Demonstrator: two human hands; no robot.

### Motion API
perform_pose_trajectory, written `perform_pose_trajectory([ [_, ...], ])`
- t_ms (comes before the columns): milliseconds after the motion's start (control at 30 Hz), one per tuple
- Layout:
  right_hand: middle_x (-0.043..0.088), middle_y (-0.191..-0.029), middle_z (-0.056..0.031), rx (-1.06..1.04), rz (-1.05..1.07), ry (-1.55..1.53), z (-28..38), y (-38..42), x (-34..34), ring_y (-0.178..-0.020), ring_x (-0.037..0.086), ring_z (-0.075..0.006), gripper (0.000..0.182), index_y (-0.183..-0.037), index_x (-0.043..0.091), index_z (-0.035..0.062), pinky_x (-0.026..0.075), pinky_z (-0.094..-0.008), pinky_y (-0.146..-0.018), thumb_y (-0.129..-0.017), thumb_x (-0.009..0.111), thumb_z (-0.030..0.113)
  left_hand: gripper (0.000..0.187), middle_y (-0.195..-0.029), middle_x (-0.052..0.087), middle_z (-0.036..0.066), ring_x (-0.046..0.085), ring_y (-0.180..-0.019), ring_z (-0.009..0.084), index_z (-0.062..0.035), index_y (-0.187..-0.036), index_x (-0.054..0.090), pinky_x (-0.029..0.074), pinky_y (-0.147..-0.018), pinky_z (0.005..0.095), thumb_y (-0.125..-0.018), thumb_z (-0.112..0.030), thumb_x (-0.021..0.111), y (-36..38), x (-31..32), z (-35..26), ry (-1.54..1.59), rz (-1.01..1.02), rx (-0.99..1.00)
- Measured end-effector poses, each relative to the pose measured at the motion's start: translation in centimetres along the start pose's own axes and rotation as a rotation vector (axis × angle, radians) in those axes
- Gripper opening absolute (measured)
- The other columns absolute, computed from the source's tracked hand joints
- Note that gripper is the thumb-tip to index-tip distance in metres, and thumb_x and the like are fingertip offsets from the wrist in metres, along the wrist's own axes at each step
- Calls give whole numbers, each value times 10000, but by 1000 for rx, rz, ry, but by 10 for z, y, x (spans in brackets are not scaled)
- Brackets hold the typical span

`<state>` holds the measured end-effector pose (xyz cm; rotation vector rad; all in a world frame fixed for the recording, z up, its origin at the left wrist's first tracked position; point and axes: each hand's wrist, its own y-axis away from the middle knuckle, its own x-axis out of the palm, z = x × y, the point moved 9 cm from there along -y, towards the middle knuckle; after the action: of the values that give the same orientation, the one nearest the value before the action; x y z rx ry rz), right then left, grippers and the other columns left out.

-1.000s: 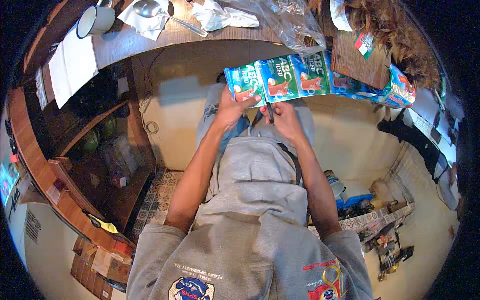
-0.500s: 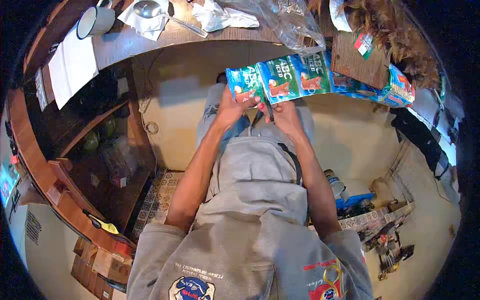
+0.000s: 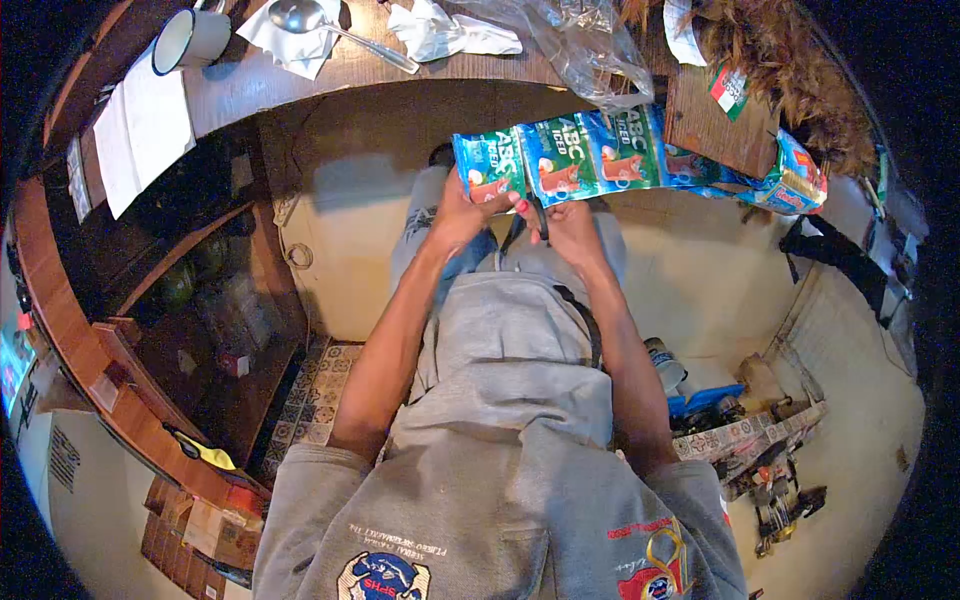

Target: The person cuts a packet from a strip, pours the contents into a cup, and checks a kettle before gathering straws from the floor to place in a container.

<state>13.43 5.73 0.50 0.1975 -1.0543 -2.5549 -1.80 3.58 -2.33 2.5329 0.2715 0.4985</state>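
A joined strip of blue and green ABC Iced drink sachets (image 3: 562, 158) stretches from above my lap to the right. My left hand (image 3: 463, 214) grips the lower edge of its leftmost sachet (image 3: 488, 170), thumb across the front. Close beside it, my right hand (image 3: 572, 236) is closed on scissors (image 3: 541, 216), whose dark part points up to the seam between the first two sachets. The blades are mostly hidden behind fingers and sachets. Farther right, the strip passes by a wooden edge toward a crumpled blue pack (image 3: 797, 178).
The curved wooden counter (image 3: 480, 68) ahead carries an enamel mug (image 3: 192, 40), a spoon (image 3: 372, 46), crumpled tissue (image 3: 450, 32) and a clear plastic bag (image 3: 600, 60). Yellow-handled scissors (image 3: 205, 450) lie on the left ledge. Brown feathers (image 3: 800, 70) hang at the upper right.
Almost nothing differs. The hands and sachet strip hold nearly the same place, with a slight shift of the fingers at the seam.
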Motion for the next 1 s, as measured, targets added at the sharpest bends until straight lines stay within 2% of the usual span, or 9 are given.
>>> perform_pose_trajectory([
  [100,606,-609,-7,85,-26,114,-15,-6,-7,-512,533,-74,386,-694,658,56,396,-234,-495,-836,804,385,530,-1140,658,45,624,-1034,137,-42,-1225,521,526,-929,329,-778,64,786,-4,6,-1,-38,145,-67],
  [300,610,-584,-15,9,-52,174,-26,-20,-8,-509,546,-86,455,-613,604,52,401,-241,-506,-822,815,396,513,-1151,663,52,634,-1038,138,-48,-1213,538,529,-913,326,-777,75,779,0,0,2,72,100,-111],
  [400,655,-606,-72,-49,-18,289,-22,-22,-10,-533,589,-128,415,-655,653,13,453,-293,-517,-878,750,350,396,-1127,698,70,673,-1014,157,-33,-1172,611,567,-862,328,-815,4,777,-2,-2,-2,19,99,-31],
  [500,662,-611,-68,32,-34,258,-15,-11,-10,-549,604,-127,369,-670,658,14,449,-301,-510,-880,737,307,416,-1123,697,68,677,-1008,170,-36,-1185,597,554,-898,339,-813,1,779,-1,-4,10,-37,91,-72],
  [600,668,-625,-69,-12,-62,196,-26,-12,-19,-555,607,-120,331,-715,669,10,437,-292,-508,-864,761,291,428,-1116,691,68,668,-1027,183,-43,-1192,585,536,-931,351,-812,2,778,-1,-3,15,40,121,-69],
  [700,619,-622,-4,87,4,398,20,21,-19,-571,538,-66,341,-671,614,44,410,-235,-559,-866,784,266,453,-1128,676,59,647,-1012,160,-17,-1185,601,509,-934,332,-785,-26,815,8,-14,11,168,-18,-192],
  [833,629,-649,-2,-71,54,279,-6,46,-47,-589,529,-43,244,-815,677,10,382,-244,-519,-868,778,226,417,-1117,681,63,647,-999,154,-18,-1180,605,501,-930,333,-823,-105,804,19,-24,-3,237,-99,-282],
  [967,501,-643,49,-75,8,72,-6,93,-97,-596,402,-43,187,-897,682,28,340,-247,-523,-844,790,171,458,-1081,684,55,653,-958,161,-26,-1184,605,528,-887,344,-803,-148,827,32,-18,-30,78,-48,-172],
  [1000,511,-653,42,-72,-20,210,0,107,-114,-599,410,-49,185,-902,684,27,352,-245,-531,-839,793,163,466,-1077,682,54,654,-952,160,-27,-1186,603,531,-880,340,-799,-152,830,33,-15,-31,77,-37,-144],
])
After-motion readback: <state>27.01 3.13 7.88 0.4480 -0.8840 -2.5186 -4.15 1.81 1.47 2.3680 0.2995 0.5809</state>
